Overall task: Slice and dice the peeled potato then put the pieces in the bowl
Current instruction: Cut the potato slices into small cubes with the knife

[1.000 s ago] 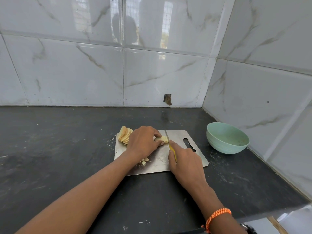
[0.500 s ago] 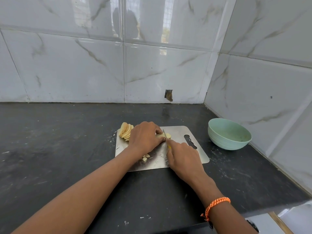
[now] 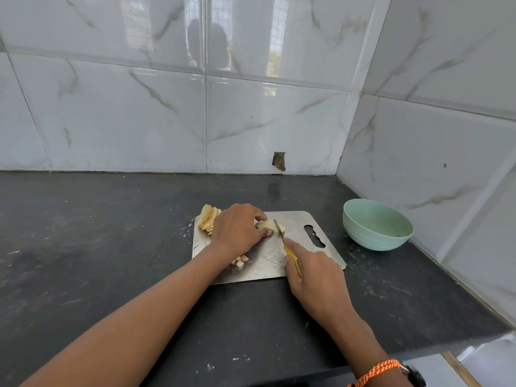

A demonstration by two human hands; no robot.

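Observation:
A steel cutting board (image 3: 296,241) lies on the dark counter. My left hand (image 3: 237,230) holds a stack of potato slices (image 3: 265,225) down at the board's middle, thumb and fingertips pinching it. My right hand (image 3: 312,272) grips a yellow-handled knife (image 3: 282,238), index finger along its spine, blade set across the right end of that stack. A fan of uncut potato slices (image 3: 208,217) leans at the board's far left corner. A few diced cubes (image 3: 240,261) lie by my left wrist. The pale green bowl (image 3: 377,223) stands right of the board, with no potato visible in it.
The black counter (image 3: 97,241) meets tiled walls at the back and right, forming a corner just behind the bowl. The counter's front edge runs near my right wrist (image 3: 377,370), which wears an orange cord bracelet. White specks dot the counter.
The knife and my right hand have drawn back toward me a little after reaching forward onto the stack. My left hand stays on the slices.

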